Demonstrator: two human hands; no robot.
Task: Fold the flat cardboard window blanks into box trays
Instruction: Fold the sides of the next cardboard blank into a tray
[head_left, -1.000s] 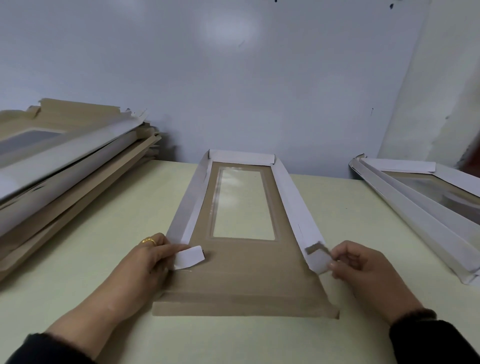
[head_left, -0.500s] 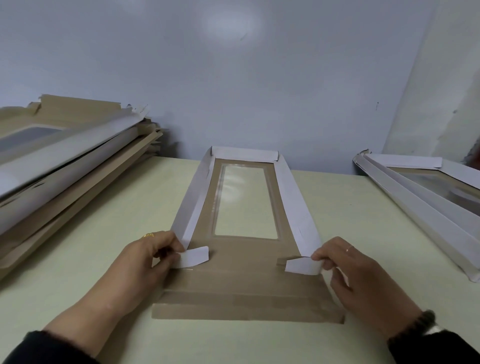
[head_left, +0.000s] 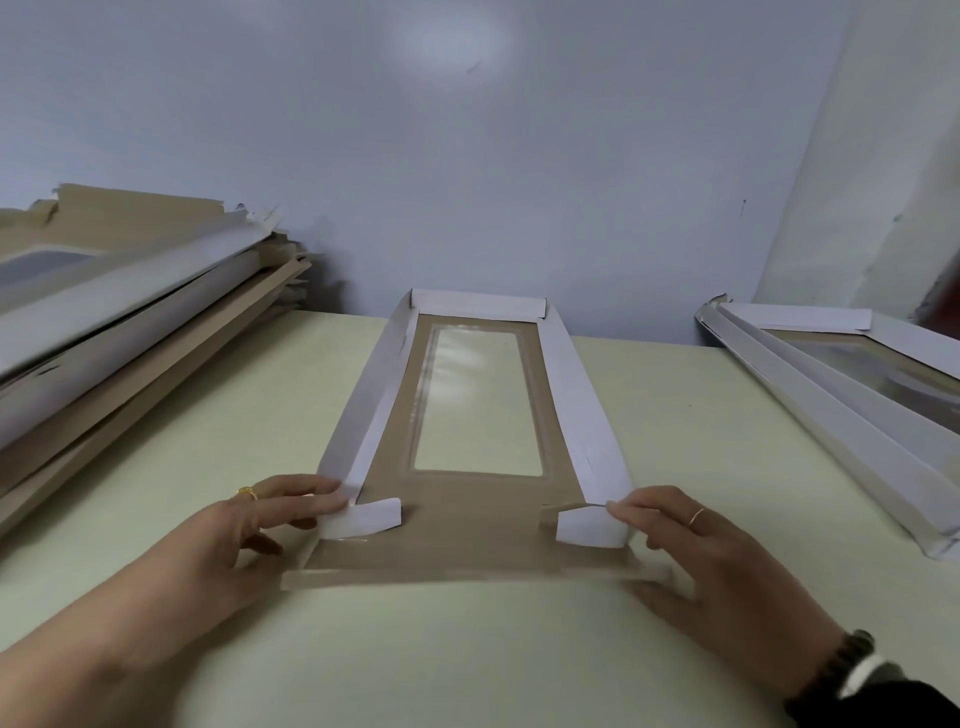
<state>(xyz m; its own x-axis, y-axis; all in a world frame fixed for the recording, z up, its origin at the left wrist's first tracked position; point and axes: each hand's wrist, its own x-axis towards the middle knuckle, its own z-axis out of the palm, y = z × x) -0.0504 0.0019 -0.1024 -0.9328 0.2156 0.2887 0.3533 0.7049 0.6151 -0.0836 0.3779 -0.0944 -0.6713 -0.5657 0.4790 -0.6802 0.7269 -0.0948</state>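
Observation:
A brown cardboard window blank (head_left: 467, 519) lies lengthwise on the pale table (head_left: 467, 654), its clear window (head_left: 478, 400) toward the far end. Its white-faced long side walls and far end wall stand folded up. At the near end two white corner tabs, left (head_left: 363, 522) and right (head_left: 589, 530), are turned inward. The near end flap (head_left: 467, 574) lies almost flat. My left hand (head_left: 244, 530) presses its fingertips against the outside of the left wall's near corner. My right hand (head_left: 717, 561) touches the right wall's near corner the same way, thumb by the flap's edge.
A tall slanting stack of flat blanks (head_left: 130, 332) fills the table's left side. Folded trays (head_left: 831, 395) are nested together at the right edge. A blue-grey wall (head_left: 467, 182) rises just behind the table.
Both corner tabs have been swung inward across the brown panel, the right one most. Both hands have slid to the outside of the walls' near corners, and the right wall now stands more upright.

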